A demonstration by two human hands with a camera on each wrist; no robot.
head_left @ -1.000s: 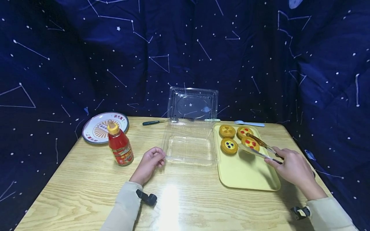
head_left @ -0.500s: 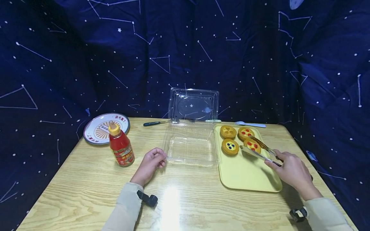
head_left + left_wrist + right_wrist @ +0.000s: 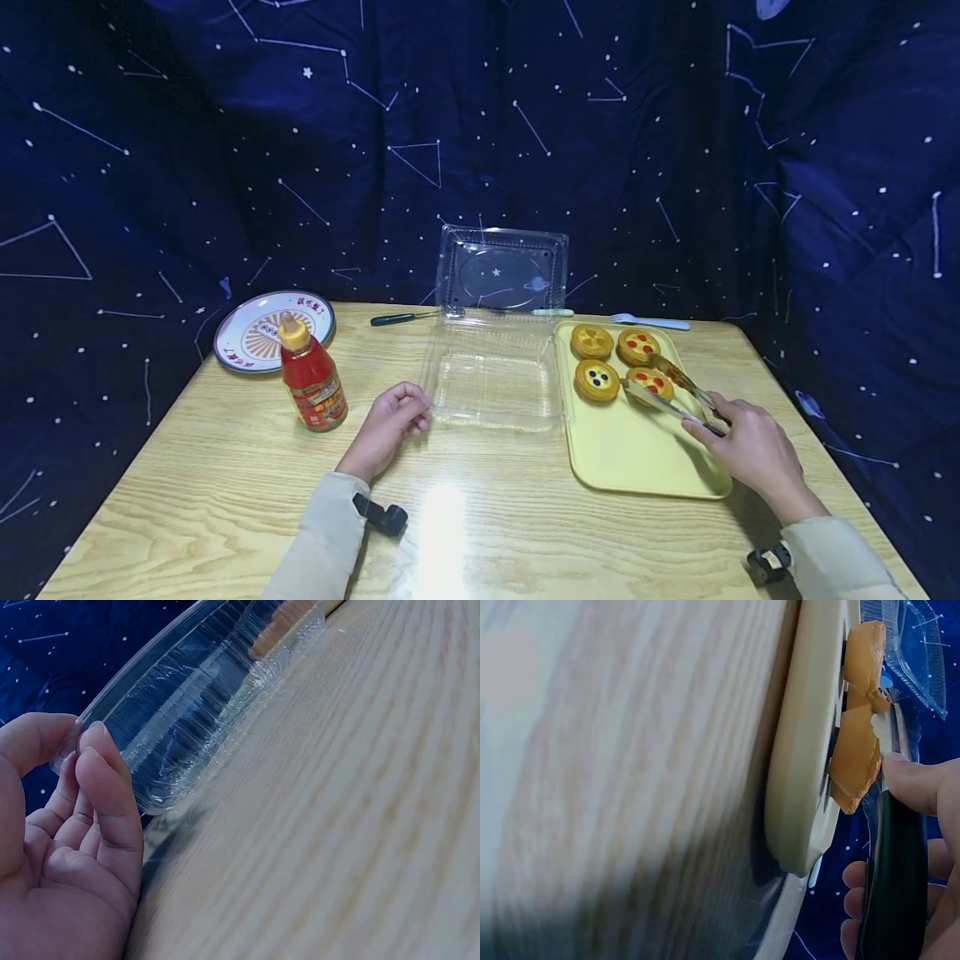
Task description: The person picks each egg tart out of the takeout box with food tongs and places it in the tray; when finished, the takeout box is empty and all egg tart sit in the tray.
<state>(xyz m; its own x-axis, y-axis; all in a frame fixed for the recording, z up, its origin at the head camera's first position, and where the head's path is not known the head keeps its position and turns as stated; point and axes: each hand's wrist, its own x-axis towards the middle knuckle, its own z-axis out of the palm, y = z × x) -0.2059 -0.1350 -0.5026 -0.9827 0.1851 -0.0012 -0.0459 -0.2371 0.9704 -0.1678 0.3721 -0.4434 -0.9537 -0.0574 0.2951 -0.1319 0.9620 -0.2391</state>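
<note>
My left hand (image 3: 386, 427) pinches the near left rim of a clear plastic clamshell box (image 3: 491, 383), between thumb and fingertips in the left wrist view. Its lid (image 3: 498, 271) stands raised at the back. With my right hand (image 3: 757, 442) I grip metal tongs (image 3: 686, 385), whose dark handle (image 3: 892, 877) fills the palm in the right wrist view. The tong tips straddle a red-dotted tart (image 3: 649, 385) on a yellow tray (image 3: 637, 454). Close by on the tray are another red-dotted tart (image 3: 637, 343), a blueberry-dotted tart (image 3: 597, 380) and a plain-topped tart (image 3: 592, 342).
A red sauce bottle (image 3: 315, 387) with a yellow cap stands left of my left hand, before a patterned plate (image 3: 255, 350). Along the back edge lie a dark-handled utensil (image 3: 393, 319), a pale green handle (image 3: 553, 312) and a light blue fork (image 3: 652, 322). A starry curtain (image 3: 480, 150) hangs behind.
The tongs have shifted slightly nearer to me, and the red-dotted tart between their tips has shifted a little toward the tray's front. My left hand stays at the box rim.
</note>
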